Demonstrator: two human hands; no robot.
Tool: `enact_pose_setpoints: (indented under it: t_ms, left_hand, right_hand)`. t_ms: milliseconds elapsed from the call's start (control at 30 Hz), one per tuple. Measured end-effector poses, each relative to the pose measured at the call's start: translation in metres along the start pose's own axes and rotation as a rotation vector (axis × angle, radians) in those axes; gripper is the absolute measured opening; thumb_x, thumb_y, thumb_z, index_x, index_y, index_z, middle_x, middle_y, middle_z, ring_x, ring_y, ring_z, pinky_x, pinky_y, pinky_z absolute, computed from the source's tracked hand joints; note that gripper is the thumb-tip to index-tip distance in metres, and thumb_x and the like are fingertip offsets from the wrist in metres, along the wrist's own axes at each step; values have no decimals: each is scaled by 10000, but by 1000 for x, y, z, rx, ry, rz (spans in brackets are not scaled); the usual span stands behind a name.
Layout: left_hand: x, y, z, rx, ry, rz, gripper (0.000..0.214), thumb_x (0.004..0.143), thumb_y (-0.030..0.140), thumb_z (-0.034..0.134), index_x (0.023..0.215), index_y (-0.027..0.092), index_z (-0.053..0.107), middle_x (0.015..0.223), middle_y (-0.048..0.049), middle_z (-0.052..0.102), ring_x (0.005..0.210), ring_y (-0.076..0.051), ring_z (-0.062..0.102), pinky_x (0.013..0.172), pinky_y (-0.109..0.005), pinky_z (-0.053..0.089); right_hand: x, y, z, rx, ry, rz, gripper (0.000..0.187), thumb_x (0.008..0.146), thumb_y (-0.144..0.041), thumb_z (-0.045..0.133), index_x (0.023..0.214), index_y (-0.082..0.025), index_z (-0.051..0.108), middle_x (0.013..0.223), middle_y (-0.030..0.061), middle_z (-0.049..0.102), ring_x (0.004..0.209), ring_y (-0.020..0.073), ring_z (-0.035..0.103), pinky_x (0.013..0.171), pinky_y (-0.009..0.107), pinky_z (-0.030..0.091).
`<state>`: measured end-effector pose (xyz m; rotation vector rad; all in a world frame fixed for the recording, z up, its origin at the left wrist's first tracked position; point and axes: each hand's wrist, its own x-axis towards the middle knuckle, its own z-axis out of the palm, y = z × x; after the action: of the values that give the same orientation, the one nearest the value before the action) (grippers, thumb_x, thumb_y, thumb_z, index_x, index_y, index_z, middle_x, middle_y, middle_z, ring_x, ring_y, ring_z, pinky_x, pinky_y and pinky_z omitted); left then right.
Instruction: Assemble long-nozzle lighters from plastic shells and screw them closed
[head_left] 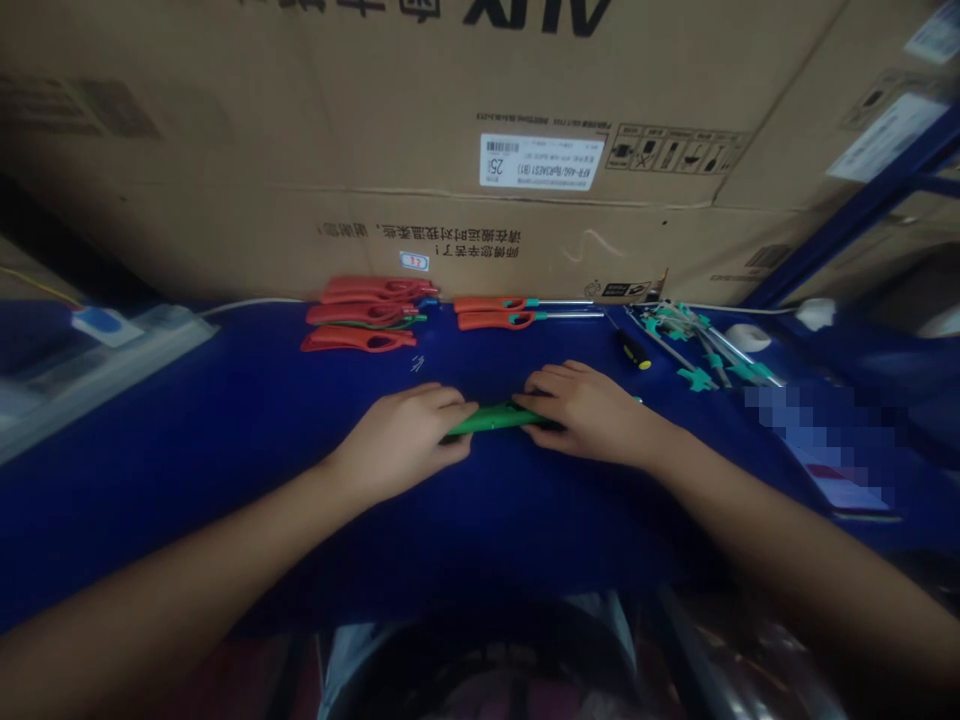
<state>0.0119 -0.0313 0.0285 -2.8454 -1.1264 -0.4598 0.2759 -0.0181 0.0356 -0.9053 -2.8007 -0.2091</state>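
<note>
Between my two hands is a green lighter body (495, 418), held level just above the blue table. My left hand (409, 435) grips its left end with thumb and fingers. My right hand (581, 412) closes round the other end and hides most of it. Behind my left hand lies a stack of red and orange lighter bodies (360, 338), with a green one among them. Two long-necked orange lighters (495, 320) with metal tubes lie behind my hands. A black and yellow screwdriver (634, 350) rests beyond my right hand.
A heap of metal lighter tubes with teal parts (712, 345) lies at the back right, near a phone (840, 470). A large cardboard box (420, 120) stands along the back edge. A clear plastic package (97, 360) sits at left. Blue metal posts (832, 220) rise at right.
</note>
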Motion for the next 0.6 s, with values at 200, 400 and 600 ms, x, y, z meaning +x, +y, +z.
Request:
enact_pose_setpoints:
  t_ms: [200, 400, 600]
  left_hand:
    - [1, -7, 3, -95, 70, 20, 264, 981, 330, 591, 1158, 187, 724, 1001, -58, 739, 933, -220, 701, 808, -327, 561]
    - [1, -5, -1, -244, 135, 4, 217, 975, 309, 590, 1075, 191, 742, 924, -48, 724, 850, -197, 688, 769, -305, 546]
    - [1, -7, -3, -263, 209, 15, 197, 964, 277, 598, 1061, 184, 741, 933, -47, 725, 849, -192, 686, 767, -304, 543]
  right_hand:
    - [-2, 2, -3, 42, 47, -9, 239, 986, -303, 556, 1029, -146, 732, 914, 74, 678, 827, 202, 605, 762, 335, 424]
    - [-3, 4, -6, 70, 152, -19, 271, 1012, -303, 508, 1087, -133, 705, 942, 91, 701, 830, 205, 632, 752, 336, 476]
    - [-2, 4, -11, 234, 228, 27, 195, 991, -305, 573, 1056, -160, 686, 957, 78, 725, 882, 196, 671, 792, 316, 536]
